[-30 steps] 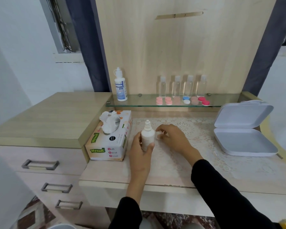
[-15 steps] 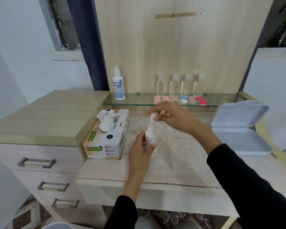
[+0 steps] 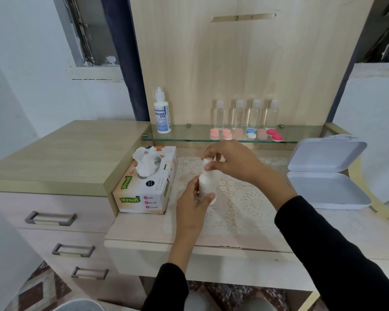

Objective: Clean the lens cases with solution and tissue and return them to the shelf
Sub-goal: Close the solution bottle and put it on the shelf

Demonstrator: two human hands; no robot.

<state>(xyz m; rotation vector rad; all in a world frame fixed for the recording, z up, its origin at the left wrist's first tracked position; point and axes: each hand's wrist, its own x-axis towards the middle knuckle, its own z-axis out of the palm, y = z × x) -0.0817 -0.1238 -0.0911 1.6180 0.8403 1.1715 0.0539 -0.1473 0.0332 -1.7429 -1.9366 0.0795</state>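
I have the left hand (image 3: 190,212) wrapped round the lower body of a white bottle (image 3: 206,186), thumb across its front, holding it upright over the lace mat (image 3: 245,198) in the middle of the bench (image 3: 144,234). The right hand (image 3: 231,162) is above it, fingertips curled and pinching the cap (image 3: 207,161) at the bottle's top. I cannot tell whether the cap is seated. The lens cases (image 3: 245,134) lie in a row along the front edge of the glass shelf (image 3: 189,137) at the bench's back edge: pink ones on the left, a blue-and-white one in the middle, a red one at the right end. Four clear bottles (image 3: 238,114) stand just behind them, and a solution bottle (image 3: 162,113) stands at the shelf's left end. A tissue box (image 3: 147,191) sits against the bench's left edge, and an open white box (image 3: 323,189) at its right.
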